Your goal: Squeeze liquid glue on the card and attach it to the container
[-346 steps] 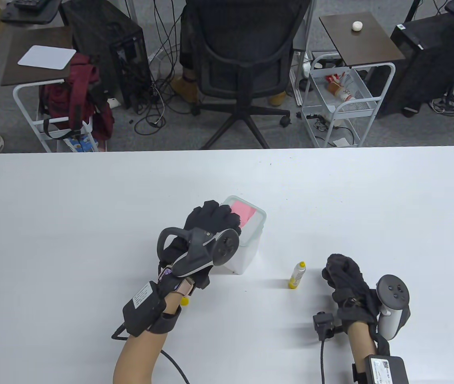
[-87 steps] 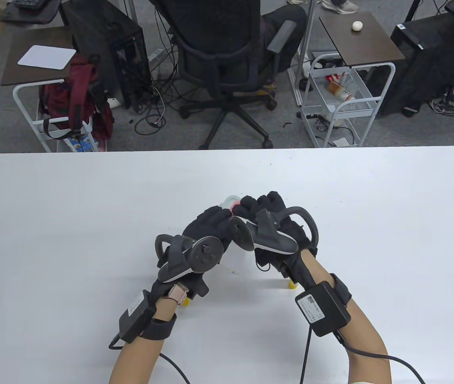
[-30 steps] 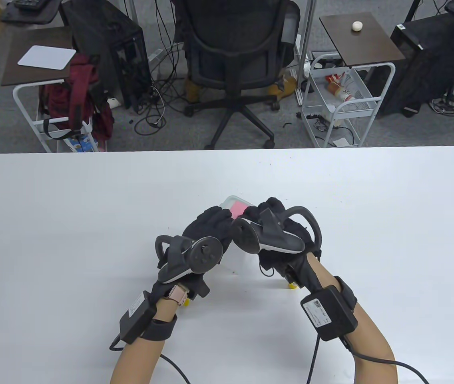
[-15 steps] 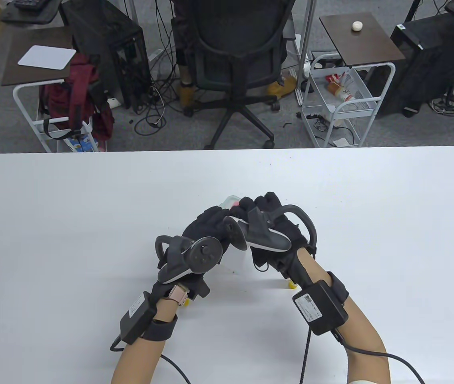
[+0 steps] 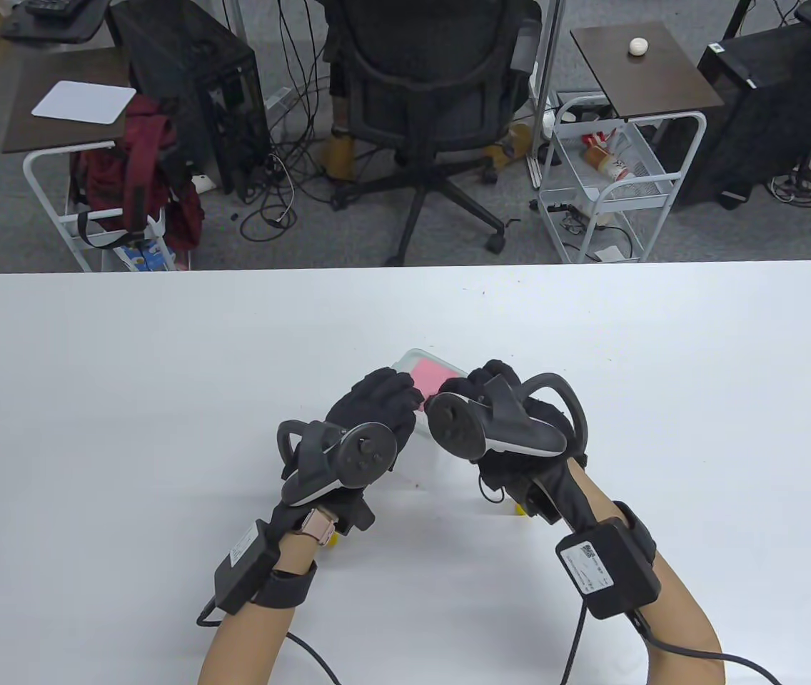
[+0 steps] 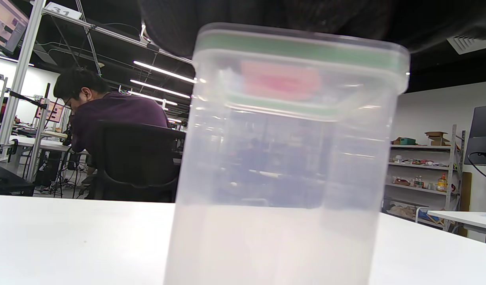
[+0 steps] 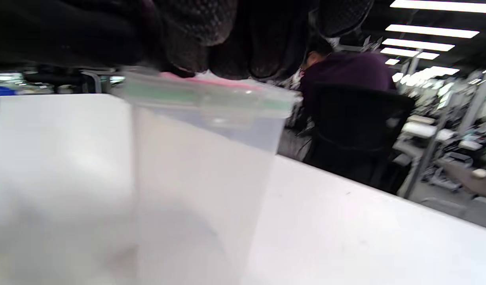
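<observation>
Both hands' fingers rest on card [image 5: 425, 374] atop container [image 6: 282, 166]; press flat, evenly, edges last; steady container.

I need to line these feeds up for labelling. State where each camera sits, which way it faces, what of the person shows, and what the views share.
Table view: high, looking down at the white table; both forearms, left hand and right hand over the container.
Left wrist view: low near the tabletop, facing the container's side wall; the dark glove at the top edge.
Right wrist view: low, tilted, facing the container's rim; gloved fingers on the pink card.
Shared: all three show the container and the pink card on its lid.
</observation>
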The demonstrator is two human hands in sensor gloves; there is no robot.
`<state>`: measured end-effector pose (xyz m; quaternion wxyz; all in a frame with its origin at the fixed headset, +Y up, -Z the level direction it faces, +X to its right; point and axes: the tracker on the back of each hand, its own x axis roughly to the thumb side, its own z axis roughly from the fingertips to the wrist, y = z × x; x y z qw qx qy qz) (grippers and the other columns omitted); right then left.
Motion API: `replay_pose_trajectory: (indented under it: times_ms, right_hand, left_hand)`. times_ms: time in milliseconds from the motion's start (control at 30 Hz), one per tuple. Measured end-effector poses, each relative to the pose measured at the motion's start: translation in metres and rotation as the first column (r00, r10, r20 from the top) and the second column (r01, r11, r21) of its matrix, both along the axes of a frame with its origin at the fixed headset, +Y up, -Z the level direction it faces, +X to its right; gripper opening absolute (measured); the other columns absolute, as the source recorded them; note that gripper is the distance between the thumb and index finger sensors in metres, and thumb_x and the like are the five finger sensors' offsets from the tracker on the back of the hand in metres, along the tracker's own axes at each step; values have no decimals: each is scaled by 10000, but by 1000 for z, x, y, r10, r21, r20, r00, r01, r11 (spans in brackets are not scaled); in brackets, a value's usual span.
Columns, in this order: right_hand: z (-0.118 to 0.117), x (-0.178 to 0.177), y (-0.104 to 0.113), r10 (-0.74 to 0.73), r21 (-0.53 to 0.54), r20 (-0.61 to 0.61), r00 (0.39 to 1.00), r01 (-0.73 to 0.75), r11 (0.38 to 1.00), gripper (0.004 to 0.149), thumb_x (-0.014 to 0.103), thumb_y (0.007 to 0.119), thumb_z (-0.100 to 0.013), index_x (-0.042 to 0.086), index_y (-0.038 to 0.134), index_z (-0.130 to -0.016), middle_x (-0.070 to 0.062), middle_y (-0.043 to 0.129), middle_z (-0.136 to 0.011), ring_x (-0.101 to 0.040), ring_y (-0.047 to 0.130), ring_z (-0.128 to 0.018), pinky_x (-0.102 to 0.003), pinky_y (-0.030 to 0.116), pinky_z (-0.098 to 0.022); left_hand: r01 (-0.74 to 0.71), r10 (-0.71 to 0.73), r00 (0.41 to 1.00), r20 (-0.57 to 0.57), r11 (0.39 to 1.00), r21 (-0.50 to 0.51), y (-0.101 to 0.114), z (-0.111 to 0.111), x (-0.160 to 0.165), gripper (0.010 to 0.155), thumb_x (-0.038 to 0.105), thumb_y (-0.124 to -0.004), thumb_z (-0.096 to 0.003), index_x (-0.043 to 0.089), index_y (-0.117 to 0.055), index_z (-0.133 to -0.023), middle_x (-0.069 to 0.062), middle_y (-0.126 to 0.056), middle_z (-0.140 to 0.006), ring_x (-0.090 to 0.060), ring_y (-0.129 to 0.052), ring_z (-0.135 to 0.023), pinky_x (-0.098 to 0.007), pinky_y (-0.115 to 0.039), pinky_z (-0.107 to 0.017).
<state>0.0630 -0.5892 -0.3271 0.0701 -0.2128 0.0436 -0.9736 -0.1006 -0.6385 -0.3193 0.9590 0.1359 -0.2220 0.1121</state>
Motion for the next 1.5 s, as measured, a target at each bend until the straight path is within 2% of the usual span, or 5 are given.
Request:
replay_pose_trajectory:
  times_ms: [200, 367, 600, 733, 1500]
  right_hand:
    - [-23, -20, -20, 119, -39, 76, 990, -116, 992, 495, 251, 623, -567, 304, 516, -1048, 34, 533, -1149, -264, 708, -871, -540, 474, -840]
    - [-8, -19, -12, 98, 23, 5, 995, -98, 995, 430, 226, 638, -552, 317, 645, -972, 51, 688, -1059, -193, 814, -771, -522, 537, -823]
    - [-6, 3, 5, -70, -185, -40, 997, 61, 981, 384, 243, 649, -552, 334, 719, -918, 67, 753, -1019, -197, 831, -768, -542, 532, -822]
    - [-20, 2, 2, -87, 1, 84, 993, 87, 996, 461, 246, 641, -561, 314, 612, -1016, 43, 625, -1126, -240, 773, -856, -551, 503, -831]
    - [-29, -38, -18, 159, 31, 117, 980, -163, 986, 451, 231, 619, -571, 311, 581, -1013, 50, 617, -1109, -228, 751, -846, -547, 471, -849]
  left_hand:
    - [1, -1, 1000, 0, 1000, -1, 0, 0, 0, 413, 440, -667, -543, 313, -753, -926, 97, -791, -1059, -183, -769, -1057, -369, -712, -788]
    - [4, -4, 1000, -1, 1000, 2, 0, 0, 0, 398, 442, -668, -542, 318, -757, -910, 98, -795, -1057, -179, -771, -1056, -368, -714, -786]
    - [-7, 7, 1000, -3, 1000, 0, 0, 0, 0, 412, 440, -668, -543, 312, -754, -925, 98, -792, -1058, -181, -767, -1059, -369, -711, -788]
    - [-1, 1, 1000, -2, 1000, 0, 0, 0, 0, 411, 441, -666, -544, 314, -753, -925, 100, -790, -1059, -181, -768, -1058, -369, -712, -788]
    - [-5, 5, 1000, 4, 1000, 1, 0, 0, 0, 415, 440, -664, -546, 307, -752, -929, 94, -789, -1060, -186, -765, -1059, -370, -709, -789]
